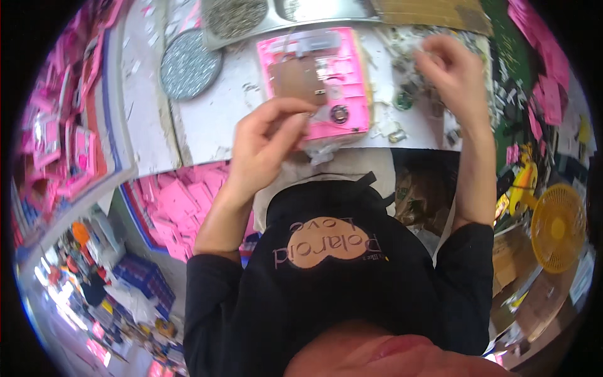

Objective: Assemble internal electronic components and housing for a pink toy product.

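A pink plastic casing (356, 81) lies on the white worktop in front of me. It holds a brown square plate (295, 78), a clear grey strip at its far end and a small round metal part (339, 114) near its front right. My left hand (267, 141) is at the casing's near left edge, thumb and forefinger pinched together; what is between them is too small to make out. Over a heap of small loose parts (405, 78) to the right, my right hand (455, 75) has its fingers curled together. Anything inside them is hidden.
A round dish of small silvery pieces (190, 65) stands left of the casing. Behind it is a metal tray (292, 12) with thin metal pieces. Pink casings fill a bin (182, 204) below the worktop and the far left. A yellow fan (558, 228) stands at right.
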A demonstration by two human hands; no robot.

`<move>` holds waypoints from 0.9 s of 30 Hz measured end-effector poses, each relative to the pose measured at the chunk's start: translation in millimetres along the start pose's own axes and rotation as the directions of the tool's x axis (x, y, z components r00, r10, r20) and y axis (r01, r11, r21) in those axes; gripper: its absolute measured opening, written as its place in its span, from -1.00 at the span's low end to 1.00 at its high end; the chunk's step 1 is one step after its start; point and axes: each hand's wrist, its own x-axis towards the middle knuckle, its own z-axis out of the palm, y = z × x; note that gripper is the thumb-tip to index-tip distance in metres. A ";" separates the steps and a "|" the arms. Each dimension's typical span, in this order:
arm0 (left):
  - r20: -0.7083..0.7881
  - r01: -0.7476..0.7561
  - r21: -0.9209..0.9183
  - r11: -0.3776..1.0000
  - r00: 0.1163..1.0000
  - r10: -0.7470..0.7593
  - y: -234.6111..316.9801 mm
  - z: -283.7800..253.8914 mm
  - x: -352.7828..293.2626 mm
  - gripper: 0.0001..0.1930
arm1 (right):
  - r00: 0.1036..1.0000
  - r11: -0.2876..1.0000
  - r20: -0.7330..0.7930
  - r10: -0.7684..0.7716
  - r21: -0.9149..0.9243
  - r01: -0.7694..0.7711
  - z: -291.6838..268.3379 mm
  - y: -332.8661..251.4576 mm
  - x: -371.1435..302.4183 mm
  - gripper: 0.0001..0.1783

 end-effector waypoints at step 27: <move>0.520 0.305 0.091 0.948 0.797 -0.307 12.3 15.7 26.2 -0.71 | 0.785 0.804 0.229 -0.575 0.338 0.490 21.3 -30.2 -81.1 -0.63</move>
